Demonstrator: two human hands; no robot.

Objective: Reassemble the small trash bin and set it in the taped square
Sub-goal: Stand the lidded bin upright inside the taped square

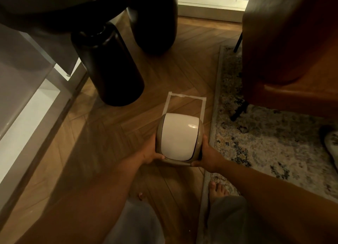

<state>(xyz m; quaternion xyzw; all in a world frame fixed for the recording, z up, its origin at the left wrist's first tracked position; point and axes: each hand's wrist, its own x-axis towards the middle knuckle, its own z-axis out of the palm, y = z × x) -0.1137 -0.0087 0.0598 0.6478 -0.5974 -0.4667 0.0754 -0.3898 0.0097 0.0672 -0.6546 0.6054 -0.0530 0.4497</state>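
The small trash bin has a beige rim and a white swing lid fitted on top, seen from above. My left hand grips its left side and my right hand grips its right side, thumbs on the near rim. The bin is over the near part of the taped square, a white tape outline on the wooden floor. The bin hides the square's near edge. Whether the bin touches the floor cannot be told.
Thick black table legs stand left and beyond the square. A patterned rug borders it on the right, with a brown armchair on it. A white cabinet runs along the left. My bare feet are below.
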